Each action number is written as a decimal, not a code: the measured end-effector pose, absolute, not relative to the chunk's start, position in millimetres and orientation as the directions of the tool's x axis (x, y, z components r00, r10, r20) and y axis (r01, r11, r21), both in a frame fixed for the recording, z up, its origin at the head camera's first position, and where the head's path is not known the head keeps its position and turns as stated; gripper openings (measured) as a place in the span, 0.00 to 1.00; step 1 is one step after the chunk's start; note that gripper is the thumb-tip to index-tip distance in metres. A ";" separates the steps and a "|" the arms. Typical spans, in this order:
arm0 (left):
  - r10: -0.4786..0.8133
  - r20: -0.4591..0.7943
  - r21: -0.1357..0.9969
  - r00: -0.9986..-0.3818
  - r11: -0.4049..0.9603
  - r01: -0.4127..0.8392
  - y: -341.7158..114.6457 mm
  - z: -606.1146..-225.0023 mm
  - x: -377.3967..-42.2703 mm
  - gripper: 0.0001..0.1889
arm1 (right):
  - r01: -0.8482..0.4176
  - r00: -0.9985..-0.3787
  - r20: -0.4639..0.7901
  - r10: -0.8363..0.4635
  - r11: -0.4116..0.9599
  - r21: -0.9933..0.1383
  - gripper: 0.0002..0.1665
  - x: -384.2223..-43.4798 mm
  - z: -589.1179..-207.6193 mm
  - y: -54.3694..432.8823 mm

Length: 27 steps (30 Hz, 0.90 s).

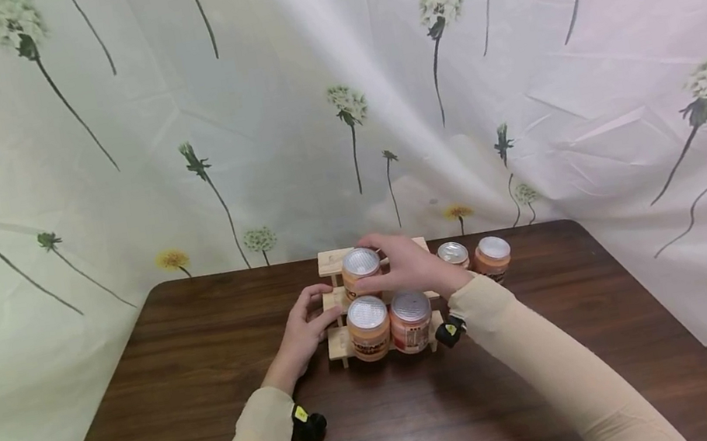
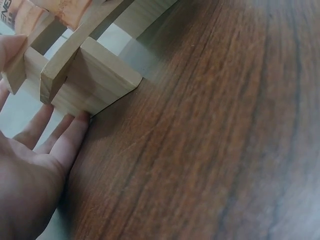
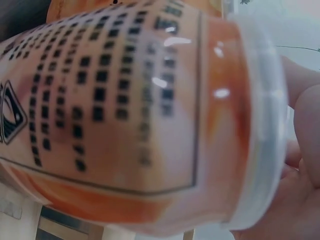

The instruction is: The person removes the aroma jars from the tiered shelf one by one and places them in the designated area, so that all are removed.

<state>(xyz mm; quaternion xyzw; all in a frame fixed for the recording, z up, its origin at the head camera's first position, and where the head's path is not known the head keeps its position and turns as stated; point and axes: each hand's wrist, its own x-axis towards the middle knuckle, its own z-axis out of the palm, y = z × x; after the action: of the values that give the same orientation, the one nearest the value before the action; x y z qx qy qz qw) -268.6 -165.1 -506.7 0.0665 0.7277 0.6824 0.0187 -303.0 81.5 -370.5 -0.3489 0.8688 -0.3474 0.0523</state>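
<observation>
A tiered wooden rack (image 1: 341,342) stands toward the back of the table. My right hand (image 1: 410,267) grips a jar (image 1: 359,267) by its upper part, thumb and fingers about it, over the rack's upper steps. Two more jars with pale lids, one on the left (image 1: 369,328) and one on the right (image 1: 411,322), sit side by side on the lowest step. My left hand (image 1: 299,334) holds the rack's left end; in the left wrist view its fingers lie against the side panel (image 2: 100,75). A labelled jar (image 3: 125,110) fills much of the right wrist view, partly hiding the right hand.
Right of the rack, two further jars, a nearer-to-rack one (image 1: 453,254) and an outer one (image 1: 493,257), stand on the dark wooden table (image 1: 201,405). Behind the table's back edge hangs a white curtain (image 1: 279,123) printed with dandelions.
</observation>
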 end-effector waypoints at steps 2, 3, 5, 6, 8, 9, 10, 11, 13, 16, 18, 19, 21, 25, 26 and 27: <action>0.124 0.063 0.996 -0.990 0.056 0.070 -165.5 -506.7 -268.5 0.23 | -0.561 -0.758 0.150 -0.635 0.516 -0.647 0.38 -302.5 -371.2 81.0; 0.125 0.062 0.996 -0.990 0.055 0.070 -165.5 -506.4 -268.4 0.23 | -0.557 -0.761 0.153 -0.631 0.513 -0.653 0.37 -302.6 -371.7 80.9; 0.124 0.060 0.996 -0.990 0.054 0.068 -165.2 -505.9 -268.3 0.23 | -0.547 -0.768 0.158 -0.620 0.508 -0.666 0.34 -303.0 -372.6 80.5; 0.123 0.058 0.996 -0.991 0.054 0.065 -165.0 -505.7 -268.3 0.23 | -0.542 -0.773 0.161 -0.614 0.506 -0.671 0.33 -303.1 -373.0 80.6; 0.121 0.053 0.997 -0.991 0.056 0.060 -164.8 -505.5 -268.4 0.23 | -0.533 -0.780 0.168 -0.602 0.499 -0.684 0.31 -303.4 -374.1 80.7; 0.118 0.049 0.997 -0.992 0.058 0.056 -164.7 -505.5 -268.5 0.23 | -0.529 -0.783 0.171 -0.598 0.495 -0.690 0.31 -303.5 -374.9 81.0; 0.116 0.047 0.997 -0.992 0.059 0.054 -164.7 -505.6 -268.6 0.23 | -0.525 -0.786 0.175 -0.593 0.492 -0.694 0.30 -303.7 -375.6 81.3; 0.114 0.046 0.997 -0.992 0.059 0.053 -164.7 -505.8 -268.7 0.23 | -0.524 -0.790 0.179 -0.587 0.493 -0.695 0.30 -303.5 -376.0 81.7; 0.113 0.047 0.997 -0.992 0.058 0.054 -164.8 -506.2 -269.0 0.23 | -0.517 -0.798 0.186 -0.573 0.495 -0.698 0.30 -302.9 -376.0 83.2; 0.113 0.055 0.997 -0.992 0.054 0.061 -164.8 -506.6 -269.4 0.23 | -0.499 -0.819 0.186 -0.542 0.516 -0.696 0.32 -301.1 -373.9 87.2; 0.111 0.059 0.997 -0.992 0.050 0.065 -164.5 -507.0 -269.8 0.22 | -0.489 -0.829 0.186 -0.527 0.524 -0.697 0.34 -299.7 -371.2 90.7; 0.109 0.059 0.997 -0.992 0.049 0.064 -164.3 -507.2 -269.9 0.22 | -0.482 -0.835 0.184 -0.519 0.527 -0.700 0.34 -299.2 -369.8 92.6; 0.108 0.058 0.997 -0.992 0.051 0.064 -163.9 -507.3 -270.0 0.22 | -0.475 -0.844 0.187 -0.504 0.536 -0.698 0.35 -297.7 -366.1 96.6; 0.108 0.059 0.997 -0.992 0.051 0.065 -163.1 -507.3 -269.4 0.21 | -0.478 -0.850 0.211 -0.482 0.541 -0.692 0.34 -295.3 -358.2 105.2; 0.108 0.061 0.997 -0.992 0.050 0.066 -163.0 -507.1 -269.2 0.21 | -0.479 -0.852 0.217 -0.477 0.540 -0.692 0.34 -294.6 -356.3 107.5; 0.107 0.062 0.996 -0.992 0.051 0.067 -163.1 -507.4 -269.3 0.21 | -0.478 -0.853 0.223 -0.472 0.535 -0.696 0.33 -293.9 -354.4 110.0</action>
<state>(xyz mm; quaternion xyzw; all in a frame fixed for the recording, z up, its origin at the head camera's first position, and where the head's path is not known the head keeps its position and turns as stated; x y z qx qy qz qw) -269.3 -163.1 -507.4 0.0603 0.7249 0.6861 0.0145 -293.9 110.0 -354.4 -0.2711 0.8762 -0.3985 -0.0041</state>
